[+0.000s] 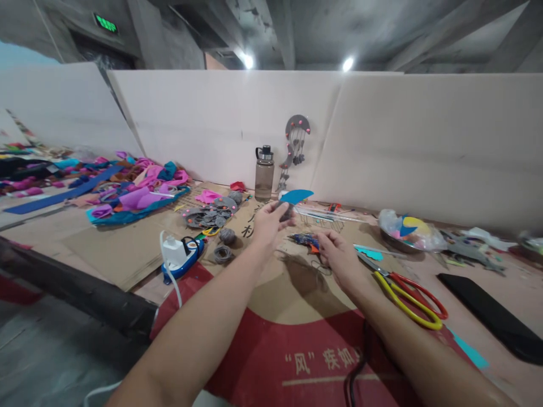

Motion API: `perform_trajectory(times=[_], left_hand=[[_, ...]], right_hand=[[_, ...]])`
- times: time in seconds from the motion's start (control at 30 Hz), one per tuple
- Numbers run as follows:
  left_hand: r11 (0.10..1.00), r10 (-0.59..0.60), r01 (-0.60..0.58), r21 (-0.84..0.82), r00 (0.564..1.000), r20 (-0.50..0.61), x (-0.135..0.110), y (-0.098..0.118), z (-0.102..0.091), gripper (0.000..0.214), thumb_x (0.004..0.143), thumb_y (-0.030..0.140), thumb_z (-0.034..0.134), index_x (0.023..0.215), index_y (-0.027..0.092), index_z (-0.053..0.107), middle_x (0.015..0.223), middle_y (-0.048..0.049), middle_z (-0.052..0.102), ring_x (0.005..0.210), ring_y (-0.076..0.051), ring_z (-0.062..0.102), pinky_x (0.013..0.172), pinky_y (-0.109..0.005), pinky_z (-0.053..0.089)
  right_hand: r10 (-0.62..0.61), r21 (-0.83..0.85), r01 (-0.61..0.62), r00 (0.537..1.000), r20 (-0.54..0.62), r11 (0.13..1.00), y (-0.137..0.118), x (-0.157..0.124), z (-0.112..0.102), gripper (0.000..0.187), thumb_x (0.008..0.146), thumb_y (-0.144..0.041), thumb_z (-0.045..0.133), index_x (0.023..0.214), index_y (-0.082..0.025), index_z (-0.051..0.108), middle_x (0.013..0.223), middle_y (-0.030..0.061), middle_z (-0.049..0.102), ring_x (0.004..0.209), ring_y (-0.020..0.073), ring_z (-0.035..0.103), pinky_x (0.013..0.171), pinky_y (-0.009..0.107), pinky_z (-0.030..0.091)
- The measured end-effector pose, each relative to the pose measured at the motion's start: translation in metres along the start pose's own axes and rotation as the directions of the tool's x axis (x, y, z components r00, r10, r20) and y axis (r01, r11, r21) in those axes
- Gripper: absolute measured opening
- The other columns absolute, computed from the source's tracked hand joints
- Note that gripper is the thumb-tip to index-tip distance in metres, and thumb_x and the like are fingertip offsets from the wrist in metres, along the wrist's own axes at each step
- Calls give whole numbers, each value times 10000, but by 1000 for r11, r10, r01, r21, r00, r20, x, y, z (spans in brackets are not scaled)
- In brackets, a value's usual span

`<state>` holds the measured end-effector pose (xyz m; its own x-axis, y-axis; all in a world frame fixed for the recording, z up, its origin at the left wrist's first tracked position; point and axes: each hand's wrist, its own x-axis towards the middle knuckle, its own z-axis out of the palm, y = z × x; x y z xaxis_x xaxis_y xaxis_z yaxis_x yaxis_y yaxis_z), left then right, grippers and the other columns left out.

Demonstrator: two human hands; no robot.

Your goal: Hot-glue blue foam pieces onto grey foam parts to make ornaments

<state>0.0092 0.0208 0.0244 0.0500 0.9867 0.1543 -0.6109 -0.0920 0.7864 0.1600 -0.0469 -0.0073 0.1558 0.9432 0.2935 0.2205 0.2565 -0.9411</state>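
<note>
My left hand (274, 223) is raised over the cardboard, its fingers closed on a curved blue felt piece (297, 196) that sticks out past the fingertips. A dark grey piece (287, 211) is also between those fingers. Lower and to the right, my right hand (335, 251) has its fingers pinched together; what they hold, if anything, is too small to make out. Just left of it lies a blue tool with an orange part (306, 240), its kind unclear. Thin grey yarn (319, 268) trails on the cardboard below that hand.
Scissors (407, 299) with red and yellow handles and a black phone (492, 316) lie right. A bowl (403, 242) holds felt pieces in plastic. A bottle (264, 178) stands behind. Left are a power strip (184, 259), grey yarn balls (227, 236) and piled fabric (144, 189).
</note>
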Motion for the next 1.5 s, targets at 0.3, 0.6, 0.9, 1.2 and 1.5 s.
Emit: perform_trajectory(times=[0.3, 0.6, 0.9, 1.2, 1.5], left_hand=[[995, 98, -96, -28, 994, 51, 6, 13, -4, 206, 762, 212, 732, 853, 100, 585, 780, -69, 681, 694, -143, 676, 675, -293, 589], [990, 136, -134, -32, 988, 67, 2, 14, -1, 269, 724, 267, 766, 846, 117, 579, 760, -47, 676, 669, -123, 663, 621, -240, 573], [995, 92, -95, 30, 992, 81, 4, 8, -4, 247, 736, 269, 750, 857, 114, 600, 748, -41, 663, 660, -128, 657, 527, -211, 543], [986, 51, -53, 156, 999, 19, 2, -1, -2, 192, 755, 221, 735, 809, 114, 584, 691, -39, 650, 601, -112, 625, 553, -234, 543], [948, 56, -30, 316, 996, -74, 7, -12, -7, 169, 742, 122, 708, 703, 129, 544, 565, -7, 604, 464, -86, 555, 483, -210, 475]], right_hand=[[-110, -516, 160, 986, 127, 841, -1, 8, -23, 345, 915, -428, 452, 832, -188, 685, 824, 49, 703, 794, 197, 620, 719, 292, 427], [114, -847, 25, 988, 101, 531, 35, 18, -32, 177, 840, -312, 589, 869, -152, 660, 847, 98, 696, 700, 181, 609, 620, 258, 384], [85, -684, -160, 986, -143, 712, 20, 26, -39, 283, 869, -227, 447, 1063, -102, 611, 812, 111, 681, 670, 204, 627, 630, 289, 427], [-219, -351, 91, 913, -344, 932, 12, 28, -51, 395, 784, -366, 582, 1137, -213, 490, 1048, 75, 635, 801, 208, 625, 680, 350, 521], [-246, -368, 144, 937, -247, 919, -22, 14, -42, 281, 799, -444, 577, 939, -201, 567, 756, 21, 619, 722, 186, 573, 727, 337, 474]])
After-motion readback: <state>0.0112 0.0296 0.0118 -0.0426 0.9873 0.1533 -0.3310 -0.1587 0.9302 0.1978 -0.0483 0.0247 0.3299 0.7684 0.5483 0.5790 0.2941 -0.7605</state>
